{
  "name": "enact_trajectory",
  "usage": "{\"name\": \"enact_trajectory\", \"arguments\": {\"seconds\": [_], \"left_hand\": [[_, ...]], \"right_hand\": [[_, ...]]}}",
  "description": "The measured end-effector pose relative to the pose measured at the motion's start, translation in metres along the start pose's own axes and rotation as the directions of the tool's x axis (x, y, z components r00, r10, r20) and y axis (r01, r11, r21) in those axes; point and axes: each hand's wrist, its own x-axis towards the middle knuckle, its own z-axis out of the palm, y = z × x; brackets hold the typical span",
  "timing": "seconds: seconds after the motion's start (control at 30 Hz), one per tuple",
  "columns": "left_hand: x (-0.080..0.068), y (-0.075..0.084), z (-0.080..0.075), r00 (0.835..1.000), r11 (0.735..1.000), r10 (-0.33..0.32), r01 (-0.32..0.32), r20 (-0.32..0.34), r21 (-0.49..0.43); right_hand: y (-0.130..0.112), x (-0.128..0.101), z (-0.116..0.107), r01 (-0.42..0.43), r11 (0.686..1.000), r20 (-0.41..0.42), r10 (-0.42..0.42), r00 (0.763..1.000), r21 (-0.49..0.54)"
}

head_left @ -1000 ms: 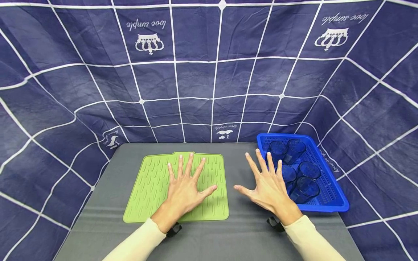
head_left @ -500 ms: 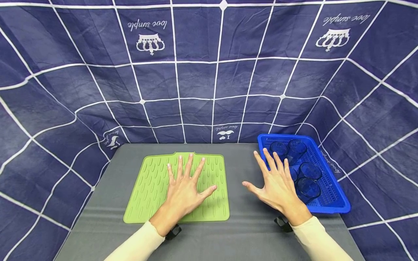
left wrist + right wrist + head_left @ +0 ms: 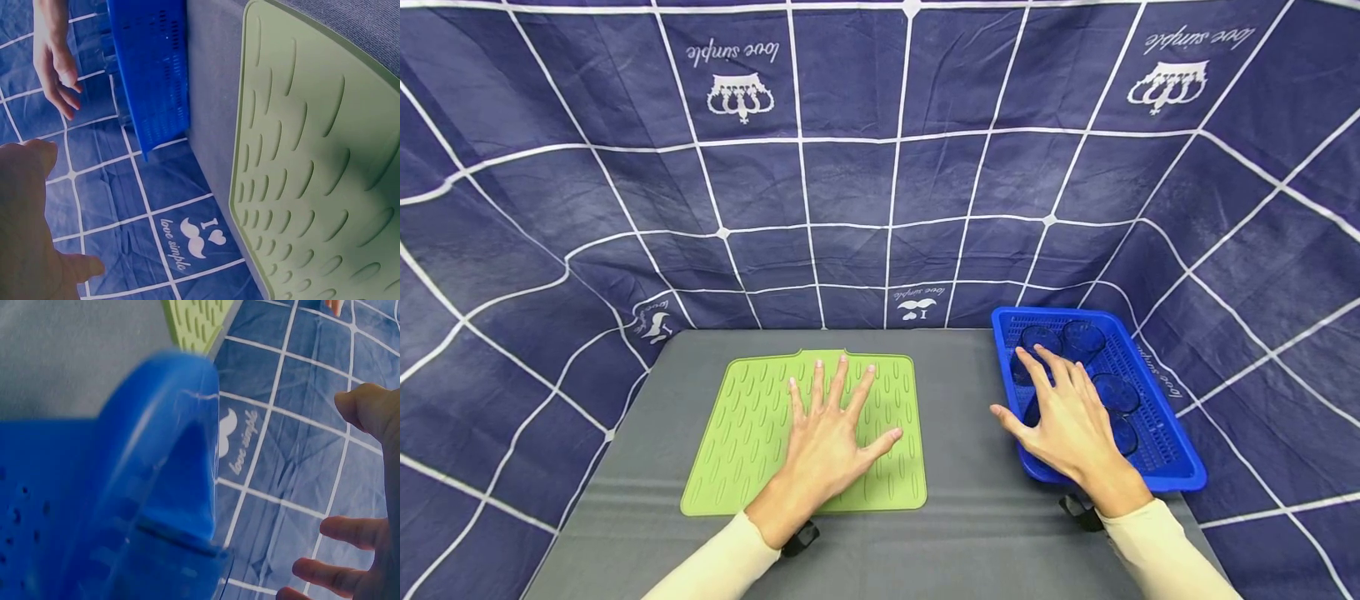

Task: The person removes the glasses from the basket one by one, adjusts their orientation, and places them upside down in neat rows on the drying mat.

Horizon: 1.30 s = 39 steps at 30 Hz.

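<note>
Several clear glasses (image 3: 1084, 342) stand inside the blue basket (image 3: 1180, 482), which is at the right side of the grey bench (image 3: 955, 542). My right hand (image 3: 1070, 423) is over the near left part of this basket and covers some glasses from the head view; its fingers (image 3: 1033, 369) are spread, a little bent, and hold nothing. My left hand (image 3: 826, 446) is above the green mat (image 3: 730, 450), apart from it, with fingers widely spread. The mat lies flat, well to the left of the basket. Behind the bench hangs a dark blue cloth (image 3: 850, 183) with white lines.
</note>
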Motion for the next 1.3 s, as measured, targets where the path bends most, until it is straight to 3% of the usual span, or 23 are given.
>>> {"name": "enact_trajectory", "arguments": {"seconds": [0.8, 1.3], "left_hand": [[-0.005, 0.01, 0.005, 1.0, 0.998, 0.03, -0.03, -0.001, -0.05], [-0.01, 0.016, 0.011, 1.0, 0.994, 0.03, -0.031, -0.008, -0.109]], "right_hand": [[0.033, -0.006, -0.004, -0.038, 0.998, 0.034, 0.039, 0.999, -0.044], [0.041, -0.01, -0.003, -0.058, 0.996, 0.11, 0.065, 0.992, -0.071]]}}
